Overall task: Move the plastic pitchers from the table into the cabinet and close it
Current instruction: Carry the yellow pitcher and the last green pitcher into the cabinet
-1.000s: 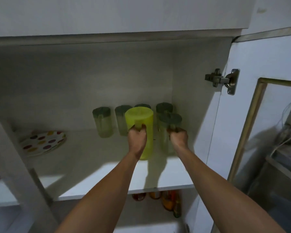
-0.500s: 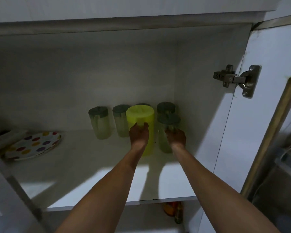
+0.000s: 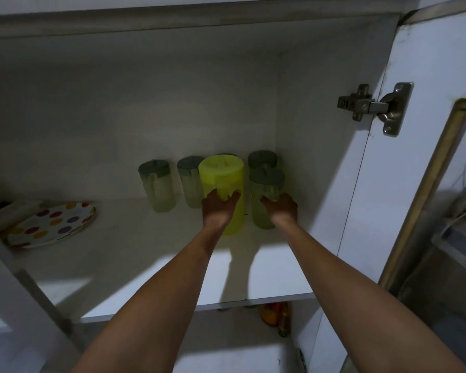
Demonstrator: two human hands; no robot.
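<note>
Both my arms reach deep into the open white cabinet. My left hand (image 3: 218,208) grips a tall yellow-green plastic pitcher (image 3: 223,173) that stands on the shelf (image 3: 135,254). My right hand (image 3: 280,208) holds a clear pitcher with a grey-green lid (image 3: 267,181) just to its right, also standing on the shelf. Three more clear pitchers with grey-green lids stand at the back: one (image 3: 158,185) at the left, one (image 3: 190,181) beside the yellow one, one (image 3: 262,159) near the right wall. Another is mostly hidden behind the yellow pitcher.
A polka-dot plate (image 3: 51,224) lies at the shelf's left. The right cabinet door (image 3: 425,76) stands open on a metal hinge (image 3: 374,107). The left door's edge (image 3: 19,286) crosses the lower left. Bottles (image 3: 276,316) sit on a lower shelf.
Both hands have pushed their pitchers a little further back on the shelf. The view has shifted closer and to the left.
</note>
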